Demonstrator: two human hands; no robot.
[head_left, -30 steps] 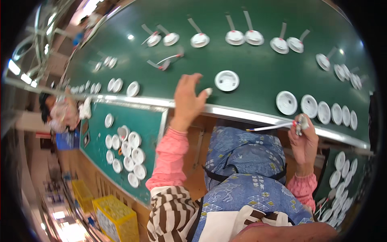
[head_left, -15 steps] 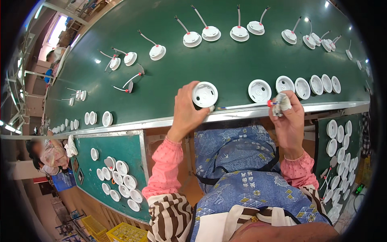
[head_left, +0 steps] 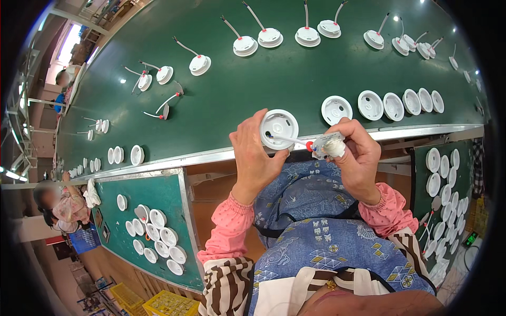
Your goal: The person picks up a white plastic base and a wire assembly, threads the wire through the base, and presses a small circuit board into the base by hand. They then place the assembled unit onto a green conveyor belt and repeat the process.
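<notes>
Bright, evenly lit indoors, and strongly bent by the fisheye lens.
Lit mostly from above, with small round glare spots [head_left: 123, 81] on the green table [head_left: 226, 100], toward its left and upper right, and a pale sheen along its metal edge [head_left: 211, 157]. Washed out to white at the bright opening [head_left: 71, 45] at upper left, and at the glowing tube lamps [head_left: 11, 173] on the far left. Shaded softly inside the white cup [head_left: 285, 126], darker below the metal edge. Crisp on left hand [head_left: 255, 155] and right hand [head_left: 357, 158]; softer and squeezed toward the sides. Curved along straight edges, falling to black at the corners.
</notes>
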